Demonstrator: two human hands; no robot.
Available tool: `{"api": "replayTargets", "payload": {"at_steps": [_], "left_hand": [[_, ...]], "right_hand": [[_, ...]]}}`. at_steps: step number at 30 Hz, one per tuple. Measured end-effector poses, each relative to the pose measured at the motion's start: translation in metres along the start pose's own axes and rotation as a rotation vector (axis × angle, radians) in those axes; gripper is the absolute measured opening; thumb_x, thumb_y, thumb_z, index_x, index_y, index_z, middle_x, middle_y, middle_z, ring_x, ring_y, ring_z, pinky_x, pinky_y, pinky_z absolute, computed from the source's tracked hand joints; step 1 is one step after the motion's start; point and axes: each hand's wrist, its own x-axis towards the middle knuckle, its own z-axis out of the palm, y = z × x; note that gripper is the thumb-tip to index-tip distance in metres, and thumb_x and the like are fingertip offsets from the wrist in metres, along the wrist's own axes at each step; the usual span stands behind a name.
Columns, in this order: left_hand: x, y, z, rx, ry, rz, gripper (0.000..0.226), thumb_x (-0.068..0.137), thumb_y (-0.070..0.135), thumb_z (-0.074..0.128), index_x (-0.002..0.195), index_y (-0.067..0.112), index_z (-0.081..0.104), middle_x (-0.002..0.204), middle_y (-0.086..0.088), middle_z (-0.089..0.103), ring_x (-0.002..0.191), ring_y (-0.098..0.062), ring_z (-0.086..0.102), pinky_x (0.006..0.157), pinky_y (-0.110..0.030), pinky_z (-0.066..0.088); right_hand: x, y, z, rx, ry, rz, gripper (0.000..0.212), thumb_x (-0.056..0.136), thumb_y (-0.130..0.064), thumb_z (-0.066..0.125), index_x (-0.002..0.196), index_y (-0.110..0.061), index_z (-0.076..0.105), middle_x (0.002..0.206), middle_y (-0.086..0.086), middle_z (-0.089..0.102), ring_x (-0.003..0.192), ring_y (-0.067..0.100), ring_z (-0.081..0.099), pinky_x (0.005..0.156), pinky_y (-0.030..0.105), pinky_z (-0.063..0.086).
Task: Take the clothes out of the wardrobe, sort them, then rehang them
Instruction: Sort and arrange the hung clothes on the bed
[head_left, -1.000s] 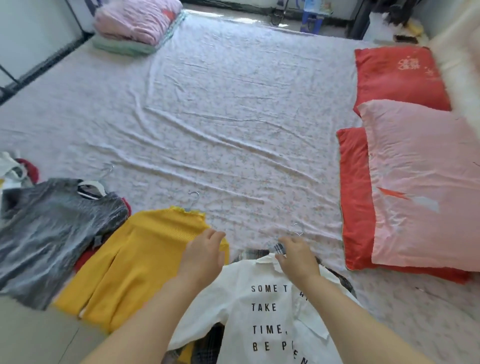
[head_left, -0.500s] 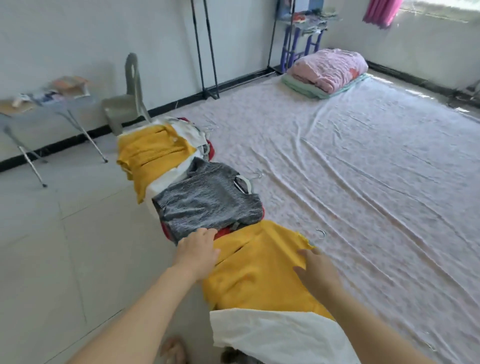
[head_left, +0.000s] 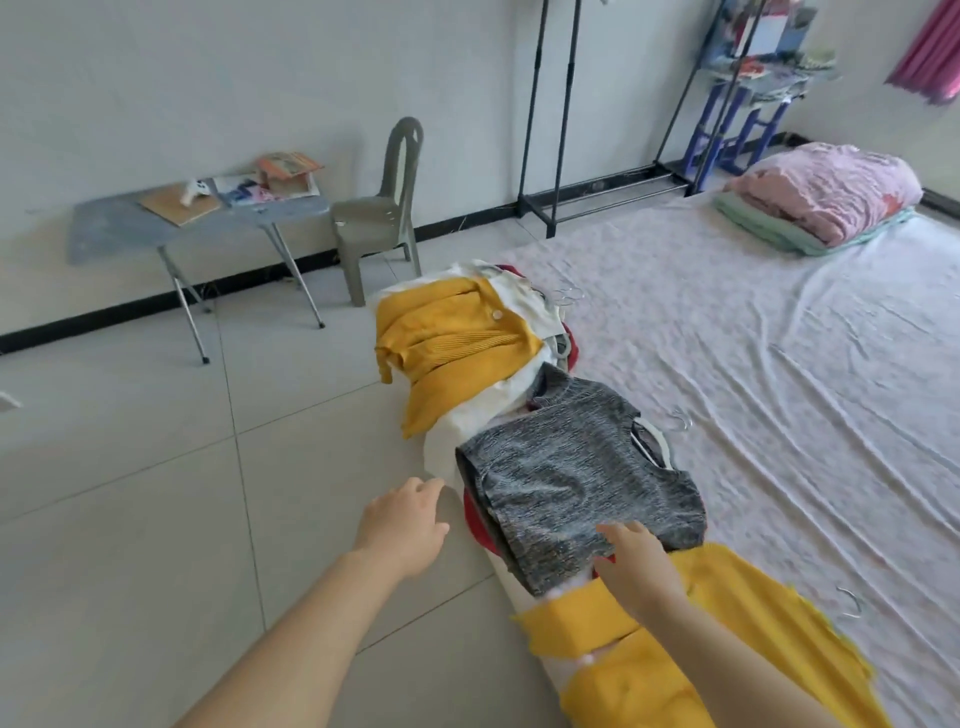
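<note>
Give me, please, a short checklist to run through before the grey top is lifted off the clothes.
1. Right hand on the grey top: ok, its fingers touch the near hem.
2. Left hand free: ok, open, holding nothing, over the floor.
3. Nothing lying on the grey top: ok, it is uppermost there.
4. Hanger inside it: ok, a white one shows at the neckline.
5. Hook clear of snags: cannot tell; it lies on the sheet, and whose hanger it belongs to is unclear.
6. Rack rail free: cannot tell, its top is out of frame.
</note>
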Motion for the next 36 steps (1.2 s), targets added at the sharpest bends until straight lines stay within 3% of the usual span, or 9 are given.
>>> {"api": "replayTargets", "payload": {"at_steps": [6, 10, 15, 18, 23, 32, 36], "left_hand": [[0.059, -0.057, -0.027, -0.014, -0.003, -0.034, 0.053, 0.094, 0.037, 0.044, 0.141, 0.021, 0.027, 0.138, -0.003, 0.041, 0.123, -0.025, 0.045, 0.095, -0.035, 0.038], [0.121, -0.085, -0.051, 0.022, -0.033, -0.022, 0.055, 0.094, 0.038, 0.043, 0.143, 0.021, 0.024, 0.138, -0.003, 0.039, 0.123, -0.025, 0.044, 0.095, -0.037, 0.039], [0.203, -0.108, -0.097, 0.029, -0.053, 0.003, 0.055, 0.095, 0.037, 0.043, 0.143, 0.021, 0.024, 0.14, -0.002, 0.038, 0.124, -0.024, 0.043, 0.096, -0.036, 0.039], [0.252, -0.118, -0.128, 0.036, -0.06, 0.03, 0.052, 0.094, 0.036, 0.044, 0.141, 0.021, 0.027, 0.139, -0.002, 0.038, 0.124, -0.024, 0.043, 0.095, -0.037, 0.039], [0.325, -0.131, -0.159, 0.048, -0.091, 0.094, 0.053, 0.094, 0.038, 0.044, 0.141, 0.021, 0.028, 0.141, -0.003, 0.037, 0.125, -0.025, 0.042, 0.099, -0.039, 0.038], [0.481, -0.161, -0.205, 0.188, -0.163, 0.392, 0.052, 0.094, 0.037, 0.044, 0.14, 0.021, 0.029, 0.138, -0.003, 0.038, 0.126, -0.024, 0.039, 0.103, -0.038, 0.032], [0.544, -0.173, -0.232, 0.264, -0.187, 0.525, 0.049, 0.094, 0.037, 0.043, 0.138, 0.02, 0.032, 0.137, -0.003, 0.039, 0.127, -0.023, 0.039, 0.103, -0.038, 0.032]], "right_hand": [[0.075, -0.052, -0.003, 0.007, -0.007, 0.019, 0.048, 0.096, -0.027, 0.046, 0.141, -0.019, 0.035, 0.142, 0.005, 0.035, 0.12, 0.021, 0.047, 0.091, 0.03, 0.047], [0.14, -0.087, -0.008, 0.049, -0.012, 0.047, 0.048, 0.095, -0.029, 0.048, 0.141, -0.021, 0.035, 0.143, 0.005, 0.034, 0.109, 0.019, 0.055, 0.083, 0.028, 0.05], [0.216, -0.135, -0.024, 0.122, -0.028, 0.082, 0.046, 0.094, -0.027, 0.049, 0.138, -0.018, 0.04, 0.14, 0.009, 0.037, 0.114, 0.024, 0.052, 0.092, 0.036, 0.047], [0.257, -0.158, -0.041, 0.144, -0.01, 0.078, 0.038, 0.091, -0.022, 0.047, 0.129, -0.018, 0.049, 0.13, 0.009, 0.046, 0.107, 0.023, 0.053, 0.089, 0.036, 0.049], [0.31, -0.188, -0.065, 0.181, -0.006, 0.148, 0.047, 0.091, -0.025, 0.051, 0.137, -0.019, 0.041, 0.134, 0.007, 0.044, 0.116, 0.021, 0.051, 0.093, 0.036, 0.048], [0.408, -0.231, -0.091, 0.252, 0.12, 0.4, 0.049, 0.092, -0.03, 0.053, 0.138, -0.018, 0.041, 0.139, 0.008, 0.042, 0.127, 0.022, 0.041, 0.097, 0.037, 0.043], [0.44, -0.264, -0.095, 0.366, 0.189, 0.51, 0.049, 0.092, -0.029, 0.054, 0.137, -0.016, 0.042, 0.14, 0.007, 0.041, 0.122, 0.021, 0.047, 0.097, 0.033, 0.043]]}}
